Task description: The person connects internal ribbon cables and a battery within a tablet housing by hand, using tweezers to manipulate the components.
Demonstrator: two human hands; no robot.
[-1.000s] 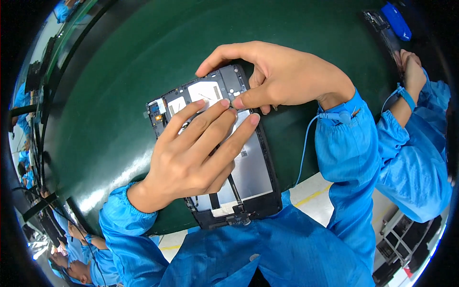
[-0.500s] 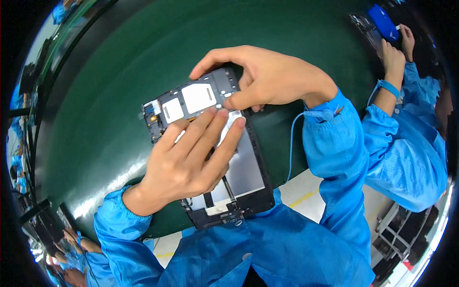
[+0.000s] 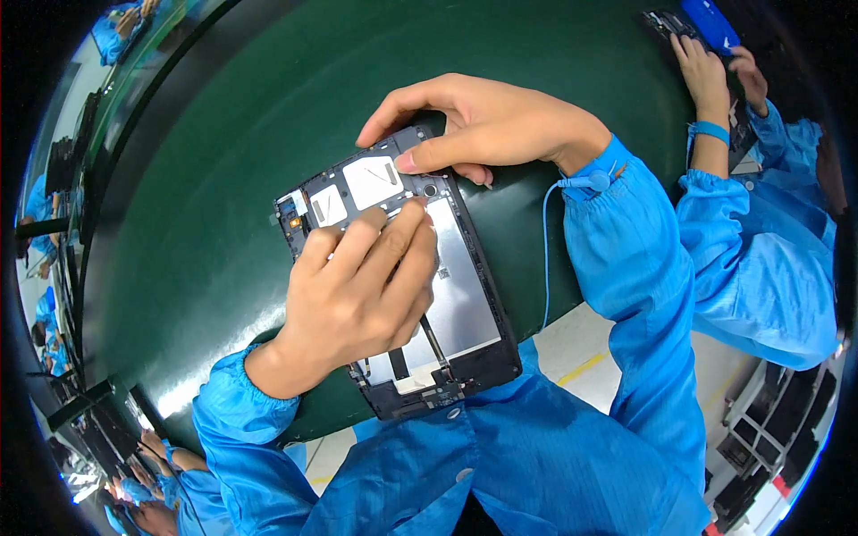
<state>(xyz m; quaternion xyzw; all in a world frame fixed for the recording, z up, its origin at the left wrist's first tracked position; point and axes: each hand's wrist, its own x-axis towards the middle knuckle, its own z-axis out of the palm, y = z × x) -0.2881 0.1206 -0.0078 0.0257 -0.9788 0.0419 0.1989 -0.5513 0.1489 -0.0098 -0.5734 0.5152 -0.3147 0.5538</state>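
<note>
An opened tablet [image 3: 466, 290] lies tilted on the table edge in front of me, its inside facing up. Two white patches [image 3: 371, 182] sit on its dark upper part, and a silver panel with flat cables fills the lower part. My right hand [image 3: 505, 125] grips the tablet's far right corner, thumb resting on the larger white patch and fingers around the edge. Over the tablet's middle, my left hand [image 3: 353, 290] has its fingers curled together, tips down at the border of the silver panel. Its thumb and anything it pinches are hidden.
The green table [image 3: 206, 170] spreads beyond the tablet. A blue cord [image 3: 547, 255] hangs from my right wrist strap. At far right, a co-worker's hands [image 3: 706, 85] work beside a blue object [image 3: 709, 25]. Other people [image 3: 183, 464] sit at lower left; a metal rack [image 3: 769, 429] stands at lower right.
My left fingers have curled inward from lying extended on the tablet. My right thumb has moved up and left onto the white patch. The co-worker's hands have shifted.
</note>
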